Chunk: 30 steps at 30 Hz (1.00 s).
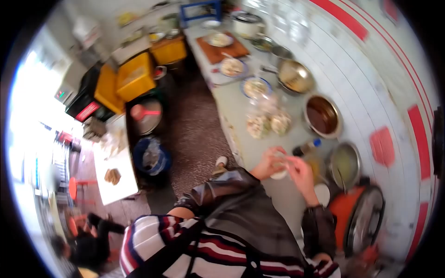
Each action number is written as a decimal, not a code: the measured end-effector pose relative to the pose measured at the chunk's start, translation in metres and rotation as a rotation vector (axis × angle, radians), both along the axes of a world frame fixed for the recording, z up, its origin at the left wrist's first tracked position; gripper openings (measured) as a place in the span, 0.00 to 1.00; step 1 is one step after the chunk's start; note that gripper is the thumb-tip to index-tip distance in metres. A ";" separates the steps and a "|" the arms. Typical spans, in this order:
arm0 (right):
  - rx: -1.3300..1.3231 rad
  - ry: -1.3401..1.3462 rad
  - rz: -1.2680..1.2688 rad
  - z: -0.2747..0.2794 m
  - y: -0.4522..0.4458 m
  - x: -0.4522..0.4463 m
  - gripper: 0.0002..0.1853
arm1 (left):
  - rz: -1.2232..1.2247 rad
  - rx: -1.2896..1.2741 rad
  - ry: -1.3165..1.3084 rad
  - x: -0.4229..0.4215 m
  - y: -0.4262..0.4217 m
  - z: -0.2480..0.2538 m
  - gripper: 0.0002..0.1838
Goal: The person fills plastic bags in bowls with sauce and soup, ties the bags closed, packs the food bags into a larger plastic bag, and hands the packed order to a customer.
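Observation:
My left hand point(268, 163) and my right hand point(301, 175) meet over the counter, fingertips close together and bent in. What they pinch, if anything, is too small and blurred to name. Just under the fingers shows part of a pale round thing point(279, 175). A dark bottle with a blue cap point(306, 147) lies just beyond my right hand. Farther up the counter sit clear plastic bags of pale food point(266, 121). A steel bowl of pale liquid point(345, 166) stands to the right, with a handle sticking out.
Along the wall stand a pot of brown sauce point(323, 116) and a steel pan point(295, 76). Plates of food point(233, 68) and a rice cooker point(248, 25) are farther back. An orange-red pot point(347, 217) is close on my right. A blue-lined bin point(152, 156) stands left.

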State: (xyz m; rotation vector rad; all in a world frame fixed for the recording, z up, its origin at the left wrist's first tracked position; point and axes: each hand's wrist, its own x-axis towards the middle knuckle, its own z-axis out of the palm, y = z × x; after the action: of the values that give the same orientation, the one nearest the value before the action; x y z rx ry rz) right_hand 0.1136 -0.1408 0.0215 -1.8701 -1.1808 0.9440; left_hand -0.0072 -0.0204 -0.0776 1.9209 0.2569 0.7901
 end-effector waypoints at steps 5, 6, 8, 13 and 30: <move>0.385 -0.328 -0.142 -0.024 0.000 0.013 0.17 | 0.042 -0.221 -0.106 0.003 -0.002 0.002 0.09; 0.221 -0.298 -0.038 -0.020 -0.009 0.011 0.17 | 0.072 -0.110 -0.026 0.002 -0.001 -0.001 0.09; -0.066 -0.004 0.056 -0.003 -0.011 0.003 0.18 | 0.084 -0.015 0.064 -0.003 -0.002 -0.003 0.08; 0.378 -0.071 -0.103 -0.020 0.003 0.011 0.17 | 0.167 -0.043 0.087 0.002 0.000 0.003 0.07; 0.530 -0.176 -0.103 -0.043 0.021 0.012 0.19 | 0.197 0.106 0.160 0.000 0.003 0.009 0.08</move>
State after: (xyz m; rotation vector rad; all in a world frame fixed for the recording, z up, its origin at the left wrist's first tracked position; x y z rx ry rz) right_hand 0.1255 -0.1199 -0.0212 -1.5800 -1.2740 0.3615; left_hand -0.0075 -0.0171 -0.0687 2.0842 0.5177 0.7926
